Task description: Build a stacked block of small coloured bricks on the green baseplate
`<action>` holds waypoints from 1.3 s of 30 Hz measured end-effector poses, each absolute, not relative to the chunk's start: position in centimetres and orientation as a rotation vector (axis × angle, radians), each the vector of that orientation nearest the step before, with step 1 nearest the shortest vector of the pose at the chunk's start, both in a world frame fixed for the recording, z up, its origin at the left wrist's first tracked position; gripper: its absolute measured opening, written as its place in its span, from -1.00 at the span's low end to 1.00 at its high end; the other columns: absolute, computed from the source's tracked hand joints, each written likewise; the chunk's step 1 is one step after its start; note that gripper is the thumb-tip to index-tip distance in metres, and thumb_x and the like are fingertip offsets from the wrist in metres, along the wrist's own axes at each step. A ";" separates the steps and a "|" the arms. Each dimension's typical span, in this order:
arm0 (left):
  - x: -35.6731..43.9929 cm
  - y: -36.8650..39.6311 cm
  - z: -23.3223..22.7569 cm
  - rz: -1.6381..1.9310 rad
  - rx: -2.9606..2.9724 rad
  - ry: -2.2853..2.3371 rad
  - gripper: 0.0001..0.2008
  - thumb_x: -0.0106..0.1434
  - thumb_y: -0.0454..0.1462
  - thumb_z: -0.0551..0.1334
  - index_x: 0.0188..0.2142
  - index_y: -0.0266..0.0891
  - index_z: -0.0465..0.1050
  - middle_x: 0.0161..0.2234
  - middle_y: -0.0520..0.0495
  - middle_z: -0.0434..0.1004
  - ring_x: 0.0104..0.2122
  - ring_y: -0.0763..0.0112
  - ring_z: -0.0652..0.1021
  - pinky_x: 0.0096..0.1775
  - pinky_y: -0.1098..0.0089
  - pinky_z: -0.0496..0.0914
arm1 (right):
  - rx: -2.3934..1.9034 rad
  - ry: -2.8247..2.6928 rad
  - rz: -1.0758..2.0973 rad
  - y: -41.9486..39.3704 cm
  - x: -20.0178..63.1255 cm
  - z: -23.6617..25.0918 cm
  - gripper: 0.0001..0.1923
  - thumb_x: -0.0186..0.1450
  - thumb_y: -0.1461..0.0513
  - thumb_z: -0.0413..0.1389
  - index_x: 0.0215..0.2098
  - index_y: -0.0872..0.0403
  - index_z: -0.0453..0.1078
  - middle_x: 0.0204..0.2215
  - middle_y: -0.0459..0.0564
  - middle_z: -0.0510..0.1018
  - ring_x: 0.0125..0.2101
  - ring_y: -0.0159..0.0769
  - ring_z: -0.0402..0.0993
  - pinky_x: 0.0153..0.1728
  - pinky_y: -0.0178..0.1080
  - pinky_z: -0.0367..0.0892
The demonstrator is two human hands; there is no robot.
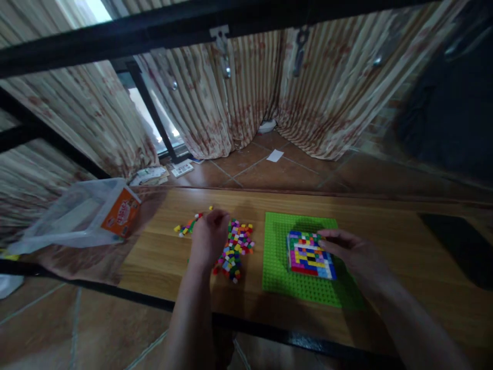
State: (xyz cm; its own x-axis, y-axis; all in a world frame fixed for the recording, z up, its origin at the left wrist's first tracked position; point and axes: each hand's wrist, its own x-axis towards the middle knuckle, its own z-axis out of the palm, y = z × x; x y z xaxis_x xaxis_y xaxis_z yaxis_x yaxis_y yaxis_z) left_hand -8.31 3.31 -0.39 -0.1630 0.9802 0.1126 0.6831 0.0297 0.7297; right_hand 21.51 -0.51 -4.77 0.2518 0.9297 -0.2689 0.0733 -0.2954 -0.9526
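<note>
A green studded baseplate [275,267] lies on the wooden table. On it sits a low square build of multicoloured toy bricks [308,255], with rows of red, yellow, white and blue. My right hand [348,249] reaches in from the right, thumb and index finger pinched at the build's upper right corner. Whatever is between those fingertips is too small to tell. Left of the baseplate, loose toy bricks [234,249] are heaped in many colours. Over the heap's left part is my left hand [210,234], its fingers curled together; what they hold, if anything, is hidden.
A clear plastic box [73,221] with an orange label stands at the left. The dark flat object [458,246] lies at the table's right end. A black metal bar [246,25] crosses above. Behind the table [154,257] are curtains [239,92] and a tiled floor.
</note>
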 end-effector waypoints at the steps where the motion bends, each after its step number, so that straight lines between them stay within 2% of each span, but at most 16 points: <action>1: -9.6 3.5 -0.3 0.929 1.657 1.976 -0.78 0.23 -0.27 0.16 -0.28 -0.29 0.58 -0.45 -0.05 0.59 -0.41 0.37 0.55 -0.37 0.44 0.33 | -1.618 -0.973 1.163 -0.5 21.6 -4.8 -0.59 -0.10 0.01 0.40 -0.32 0.02 0.60 -0.38 -0.01 0.67 -0.44 -0.21 0.55 -0.39 -0.17 0.45; 4: -11.6 3.6 -0.4 0.726 1.737 2.079 -0.73 0.19 -0.36 0.15 -0.19 -0.26 0.60 -0.34 -0.10 0.64 -0.33 0.31 0.57 -0.27 0.39 0.38 | -1.671 -1.014 1.154 -0.6 21.8 -4.9 -0.57 -0.08 -0.01 0.38 -0.29 0.01 0.61 -0.35 0.00 0.69 -0.41 -0.15 0.58 -0.39 -0.17 0.48; 7: -11.1 3.5 -0.9 0.506 1.936 2.037 -0.69 0.14 -0.44 0.17 -0.18 -0.25 0.60 -0.20 -0.16 0.63 -0.21 0.26 0.57 -0.11 0.33 0.40 | -1.702 -1.091 1.101 -0.7 22.1 -4.9 -0.57 -0.06 -0.05 0.35 -0.29 -0.01 0.62 -0.31 0.01 0.70 -0.33 -0.08 0.61 -0.35 -0.16 0.50; 11: -9.2 3.6 -1.8 0.434 2.208 1.868 -0.72 0.13 -0.43 0.20 -0.22 -0.18 0.61 -0.17 -0.13 0.61 -0.07 0.23 0.52 0.05 0.28 0.33 | -1.688 -1.109 1.008 -0.7 23.0 -4.4 -0.61 0.03 -0.08 0.29 -0.28 -0.06 0.62 -0.17 -0.01 0.68 -0.09 0.01 0.58 -0.14 -0.11 0.50; 14: -8.4 3.5 -2.1 0.358 2.230 1.973 -0.76 0.19 -0.35 0.20 -0.20 -0.21 0.61 -0.17 -0.18 0.60 -0.09 0.18 0.51 0.05 0.22 0.33 | -1.703 -1.090 0.993 -0.7 23.5 -4.4 -0.64 0.08 -0.10 0.25 -0.28 -0.10 0.61 -0.12 -0.03 0.67 0.01 0.04 0.51 0.01 -0.04 0.44; 16: -7.9 3.3 -2.1 0.275 2.207 2.084 -0.77 0.23 -0.30 0.18 -0.20 -0.26 0.60 -0.19 -0.22 0.59 -0.12 0.14 0.50 0.01 0.19 0.34 | -1.708 -1.094 1.022 -0.7 23.6 -4.4 -0.65 0.08 -0.10 0.25 -0.28 -0.12 0.61 -0.12 -0.04 0.66 0.01 0.03 0.51 0.05 -0.03 0.41; 19: -7.2 2.9 -1.9 0.208 2.190 2.158 -0.73 0.27 -0.24 0.14 -0.19 -0.31 0.58 -0.18 -0.27 0.57 -0.11 0.09 0.49 0.01 0.15 0.33 | -1.700 -1.103 1.065 -0.7 23.4 -4.5 -0.62 0.06 -0.10 0.26 -0.27 -0.09 0.61 -0.12 -0.03 0.66 -0.04 0.01 0.54 0.00 -0.06 0.44; 21: -6.8 2.7 -1.7 0.194 2.167 2.181 -0.72 0.28 -0.23 0.13 -0.18 -0.32 0.58 -0.14 -0.30 0.55 -0.08 0.05 0.48 0.01 0.14 0.32 | -1.691 -1.104 1.085 -0.7 23.3 -4.4 -0.60 0.05 -0.11 0.28 -0.26 -0.07 0.61 -0.12 -0.02 0.66 -0.05 0.00 0.55 -0.03 -0.08 0.46; 25: -5.9 2.7 -1.4 0.171 2.113 2.212 -0.72 0.28 -0.27 0.11 -0.19 -0.34 0.58 -0.11 -0.33 0.53 -0.05 -0.01 0.47 -0.03 0.13 0.34 | -1.669 -1.093 1.085 -0.7 23.1 -4.2 -0.57 0.03 -0.13 0.29 -0.27 -0.06 0.61 -0.12 0.02 0.66 -0.03 0.03 0.52 0.05 -0.02 0.39; 31: -5.3 2.9 -1.2 0.143 2.063 2.227 -0.75 0.27 -0.35 0.10 -0.18 -0.34 0.54 -0.09 -0.33 0.52 -0.04 0.04 0.46 -0.03 0.18 0.34 | -1.575 -1.038 1.116 -0.7 23.0 -4.3 -0.58 0.02 -0.12 0.32 -0.30 -0.04 0.62 -0.17 0.05 0.67 -0.09 0.00 0.56 -0.07 -0.07 0.47; 35: -5.4 2.8 -1.3 0.160 2.064 2.198 -0.78 0.26 -0.37 0.11 -0.19 -0.34 0.52 -0.10 -0.32 0.54 -0.05 0.09 0.49 -0.02 0.20 0.33 | -1.561 -1.008 1.131 -0.7 22.8 -4.1 -0.60 0.01 -0.11 0.34 -0.31 -0.05 0.62 -0.18 0.02 0.67 -0.09 -0.04 0.55 -0.03 -0.08 0.44; 39: -5.5 2.9 -1.4 0.187 2.064 2.120 -0.79 0.26 -0.37 0.11 -0.19 -0.32 0.50 -0.20 -0.26 0.59 -0.10 0.15 0.55 -0.04 0.26 0.34 | -1.536 -0.989 1.107 -0.7 22.8 -3.8 -0.60 -0.01 -0.10 0.35 -0.32 -0.05 0.61 -0.19 0.02 0.67 -0.11 -0.07 0.55 -0.04 -0.08 0.42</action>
State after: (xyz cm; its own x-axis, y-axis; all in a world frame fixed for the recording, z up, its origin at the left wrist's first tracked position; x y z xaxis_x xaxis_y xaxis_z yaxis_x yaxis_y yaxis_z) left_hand -5.54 2.92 -1.37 -0.0223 0.9990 -0.0384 0.9768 0.0300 0.2121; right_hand 22.76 -0.66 -3.78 0.2582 0.9490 -0.1808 0.0737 -0.2060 -0.9758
